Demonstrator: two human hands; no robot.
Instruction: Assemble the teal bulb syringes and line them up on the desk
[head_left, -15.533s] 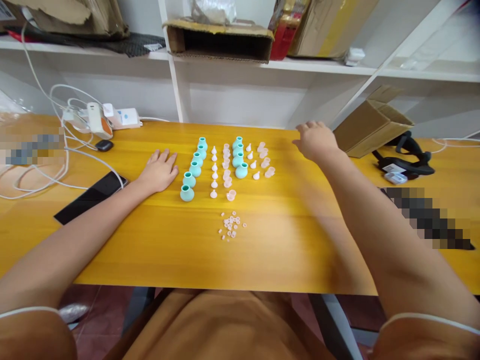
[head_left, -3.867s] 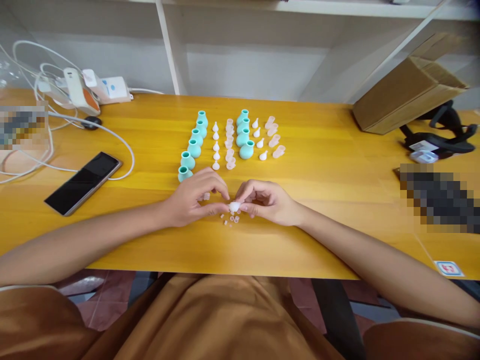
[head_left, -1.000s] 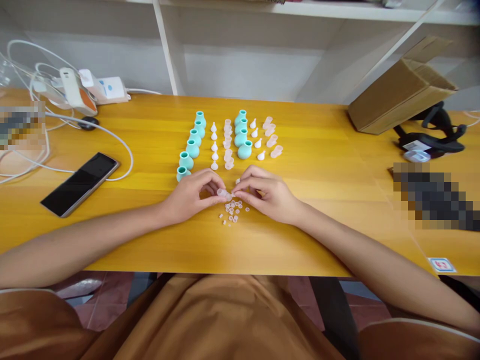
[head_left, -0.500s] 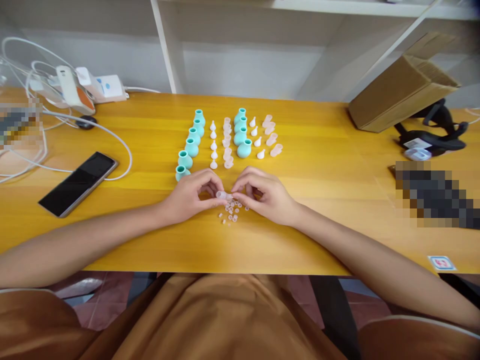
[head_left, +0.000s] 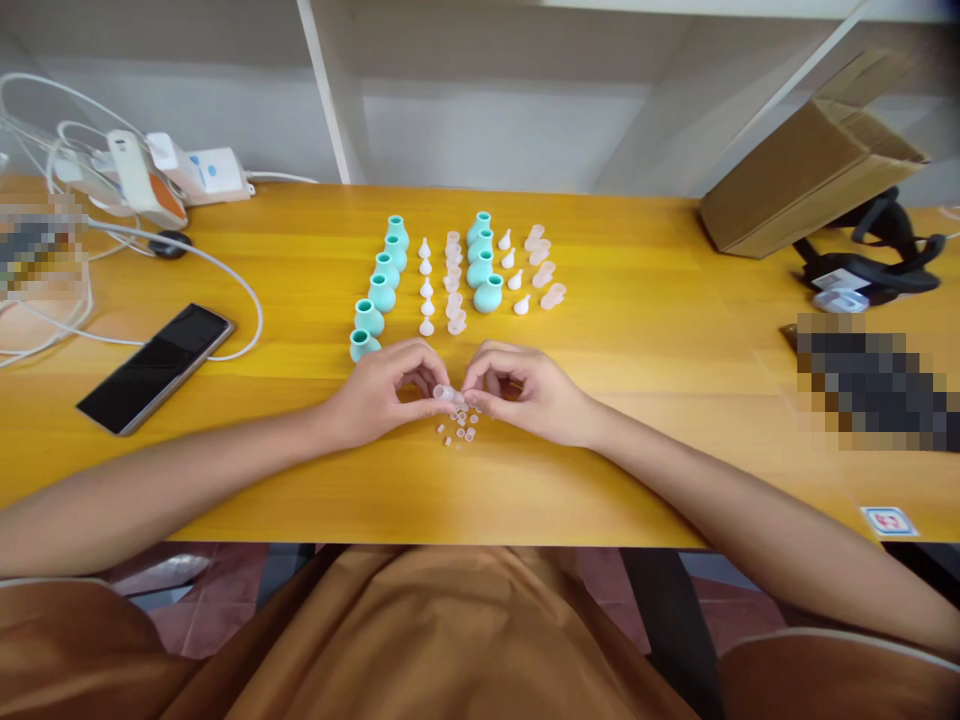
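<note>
My left hand (head_left: 379,395) is closed in a pinch around a clear plastic tube piece (head_left: 442,393), its open end facing left. At the tube's other end my right hand (head_left: 536,400) also has thumb and fingertips pinched together; whatever small part lies between them is hidden. Below the fingertips several tiny clear rings (head_left: 461,433) are scattered on the table. Beyond the hands stand two columns of teal rubber bulbs (head_left: 382,294), the nearest one beside my left knuckles. White teardrop-shaped parts (head_left: 427,308) and more clear tube pieces (head_left: 553,296) lie in rows alongside the bulbs.
A phone (head_left: 155,370) lies on the left, with a white cable (head_left: 257,300) looping past it. Chargers (head_left: 217,175) stand behind. At the right are a cardboard box (head_left: 806,180), a black strapped device (head_left: 844,280) and a sticker (head_left: 889,521) near the table edge.
My right fingertips have shifted very slightly left and down against the end of the tube piece. My left hand stays nearly still, and the view has tilted a little.
</note>
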